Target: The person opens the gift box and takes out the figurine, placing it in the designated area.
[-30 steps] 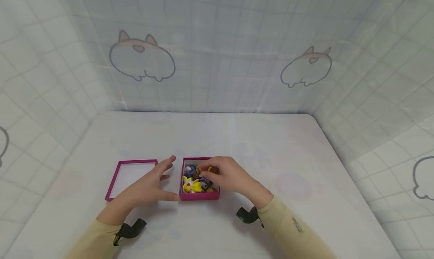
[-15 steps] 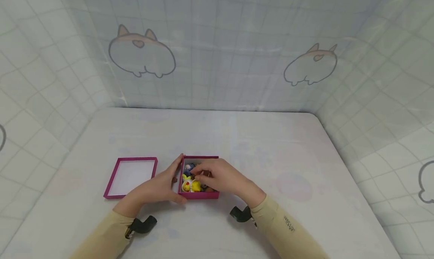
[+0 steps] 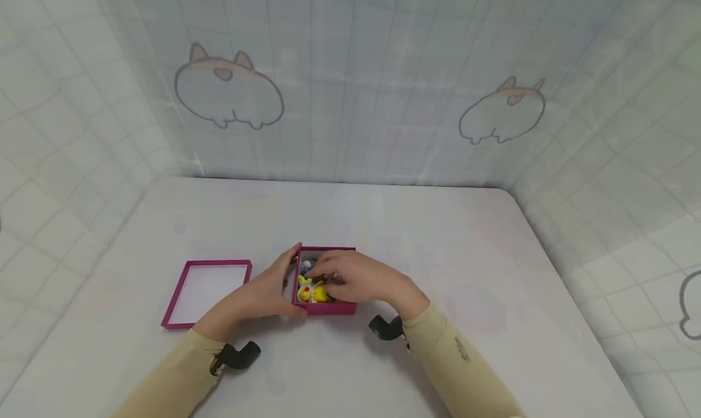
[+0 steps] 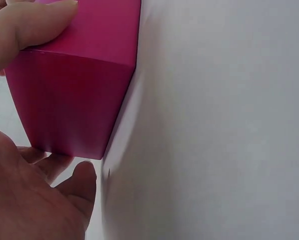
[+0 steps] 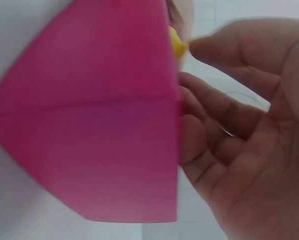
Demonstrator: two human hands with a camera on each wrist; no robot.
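A magenta box (image 3: 331, 308) full of small toy figurines stands near the middle of the table. My left hand (image 3: 265, 293) grips its left side, thumb on the near wall and fingers at the far corner; the left wrist view shows the thumb pressed on the box (image 4: 84, 105). My right hand (image 3: 364, 278) reaches over the right rim, its fingers down among the toys. Beside its thumb lies a yellow long-eared figurine (image 3: 312, 292), with a blue one (image 3: 308, 266) behind. In the right wrist view the box wall (image 5: 104, 160) hides the fingertips, so any hold is unseen.
To the left of the box lies a shallow magenta-rimmed lid (image 3: 174, 293), its white inside facing up, partly behind the left forearm. A pale table (image 3: 438, 235) is bounded by grid-patterned curtains (image 3: 367, 89) at the back and sides.
My left hand has moved right from beside the box and taken hold of it. The right hand stays in the box, having shifted slightly left over the toys.
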